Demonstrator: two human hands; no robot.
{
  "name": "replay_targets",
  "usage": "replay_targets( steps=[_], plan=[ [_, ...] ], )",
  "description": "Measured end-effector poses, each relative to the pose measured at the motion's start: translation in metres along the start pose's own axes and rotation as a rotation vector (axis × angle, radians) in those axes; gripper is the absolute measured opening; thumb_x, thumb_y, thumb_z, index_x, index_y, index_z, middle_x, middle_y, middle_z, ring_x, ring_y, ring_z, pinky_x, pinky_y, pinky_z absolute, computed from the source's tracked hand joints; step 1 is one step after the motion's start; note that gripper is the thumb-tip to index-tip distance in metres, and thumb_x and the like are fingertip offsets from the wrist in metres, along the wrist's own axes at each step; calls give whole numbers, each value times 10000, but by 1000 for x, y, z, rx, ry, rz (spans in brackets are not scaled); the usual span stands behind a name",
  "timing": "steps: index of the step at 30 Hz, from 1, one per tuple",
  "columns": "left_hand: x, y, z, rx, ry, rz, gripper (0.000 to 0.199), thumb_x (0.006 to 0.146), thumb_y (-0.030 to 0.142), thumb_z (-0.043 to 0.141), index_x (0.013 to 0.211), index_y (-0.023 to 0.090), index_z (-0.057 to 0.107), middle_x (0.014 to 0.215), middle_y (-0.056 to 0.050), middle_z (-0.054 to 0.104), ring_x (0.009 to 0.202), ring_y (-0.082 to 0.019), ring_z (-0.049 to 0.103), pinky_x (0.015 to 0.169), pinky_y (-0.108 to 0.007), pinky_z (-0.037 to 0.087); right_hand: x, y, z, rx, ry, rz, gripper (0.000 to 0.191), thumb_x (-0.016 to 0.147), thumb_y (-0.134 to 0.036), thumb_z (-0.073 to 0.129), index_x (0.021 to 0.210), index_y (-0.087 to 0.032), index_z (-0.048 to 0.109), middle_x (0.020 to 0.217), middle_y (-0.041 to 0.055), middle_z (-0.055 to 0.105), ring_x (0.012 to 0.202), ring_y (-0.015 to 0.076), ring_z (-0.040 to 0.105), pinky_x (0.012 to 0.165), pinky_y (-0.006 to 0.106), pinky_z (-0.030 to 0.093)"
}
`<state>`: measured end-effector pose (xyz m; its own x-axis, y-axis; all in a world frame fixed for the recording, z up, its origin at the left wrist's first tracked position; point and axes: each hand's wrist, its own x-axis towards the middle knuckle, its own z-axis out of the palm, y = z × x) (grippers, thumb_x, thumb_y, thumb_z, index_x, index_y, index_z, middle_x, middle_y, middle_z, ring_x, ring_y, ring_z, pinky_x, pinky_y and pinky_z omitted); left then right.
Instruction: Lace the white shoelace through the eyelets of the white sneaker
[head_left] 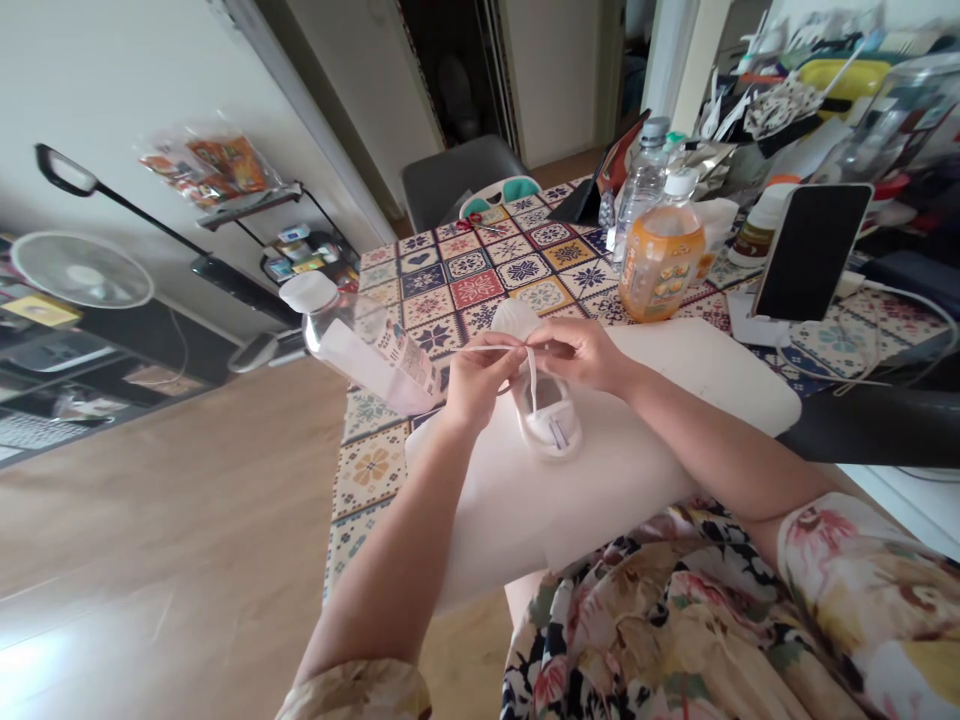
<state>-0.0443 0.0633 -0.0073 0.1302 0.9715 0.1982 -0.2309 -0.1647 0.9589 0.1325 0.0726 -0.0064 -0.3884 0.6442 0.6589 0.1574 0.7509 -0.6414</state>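
Note:
A small white shoe (553,432) rests on a white sheet (502,515), its heel towards me and its toe pointing away. Above its opening, my left hand (478,380) pinches a white shoelace (533,385) between closed fingertips. My right hand (583,352) meets it there, fingers also closed on the lace. One lace end stretches out to the left past my left hand, and another stretch hangs down into the shoe. The fingertips nearly touch, and exactly how the lace crosses between them is hidden.
Left of my hands a white-capped clear jar (375,360) leans at the edge of the patterned tablecloth (472,290). An orange-labelled bottle (661,255), a clear bottle (645,175) and a phone on a stand (814,255) are to the right. Red scissors (472,223) lie further back.

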Motion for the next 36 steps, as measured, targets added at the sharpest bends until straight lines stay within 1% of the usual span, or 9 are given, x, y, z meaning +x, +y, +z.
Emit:
replay_targets(
  steps=[6, 12, 16, 18, 22, 26, 28, 32, 36],
  plan=[
    [-5, 3, 5, 102, -21, 38, 258, 591, 317, 868, 695, 169, 684, 533, 37, 596, 437, -62, 495, 413, -178, 394, -1, -1, 3, 39, 40, 146, 345, 936, -412, 521, 700, -170, 586, 627, -6, 549, 604, 119, 485, 565, 244, 357],
    [-4, 1, 2, 178, 16, 138, 231, 638, 304, 844, 814, 189, 747, 689, -3, 683, 532, -85, 560, 488, -203, 459, 1, -2, 2, 123, 25, 232, 143, 848, -296, 585, 831, -160, 627, 693, -7, 584, 595, 110, 477, 538, 231, 336],
    [-3, 0, -1, 243, 57, 230, 148, 668, 292, 825, 749, 195, 747, 720, -6, 691, 604, -99, 586, 565, -215, 493, 2, 1, 1, 150, -100, 166, 73, 801, -215, 580, 815, -161, 628, 813, 19, 608, 694, 129, 530, 604, 240, 393],
    [-3, 0, -2, 245, 66, 218, 141, 677, 294, 817, 741, 197, 737, 685, 5, 676, 589, -95, 575, 558, -211, 483, 2, 3, 2, 137, -123, 137, 50, 803, -207, 586, 796, -165, 612, 827, 21, 607, 724, 135, 545, 634, 248, 411],
    [0, 1, -2, 142, 93, 147, 170, 674, 312, 819, 720, 189, 712, 604, 23, 640, 532, -77, 544, 529, -194, 443, -2, 6, 7, -46, 5, 47, 83, 805, -182, 624, 880, -183, 588, 786, -1, 605, 660, 129, 528, 606, 252, 398],
    [1, 0, 0, 66, 107, 91, 215, 632, 323, 849, 694, 177, 704, 585, 18, 641, 522, -75, 543, 533, -196, 432, -6, 7, 11, -208, 83, -191, 117, 863, -193, 620, 975, -221, 600, 889, 33, 642, 805, 172, 596, 711, 289, 448],
    [0, 0, 0, 47, 97, 67, 240, 597, 317, 871, 689, 173, 703, 589, 15, 650, 522, -75, 546, 534, -198, 434, -5, 7, 11, -206, 79, -244, 82, 917, -199, 564, 974, -234, 611, 900, 40, 644, 837, 177, 606, 747, 303, 465],
    [2, -1, -1, -1, 104, 44, 257, 588, 316, 875, 668, 177, 675, 549, 32, 621, 500, -71, 531, 520, -194, 427, 0, 4, 8, -42, 84, -188, 109, 936, -304, 578, 864, -231, 616, 932, 44, 639, 911, 183, 603, 840, 340, 472],
    [10, 2, -7, -142, 172, 47, 270, 724, 353, 780, 671, 201, 563, 737, -1, 692, 664, -107, 637, 643, -224, 514, 7, 2, -2, 409, 142, 57, 275, 850, -479, 672, 816, -230, 559, 1016, 34, 619, 966, 186, 588, 847, 349, 476]
  ],
)
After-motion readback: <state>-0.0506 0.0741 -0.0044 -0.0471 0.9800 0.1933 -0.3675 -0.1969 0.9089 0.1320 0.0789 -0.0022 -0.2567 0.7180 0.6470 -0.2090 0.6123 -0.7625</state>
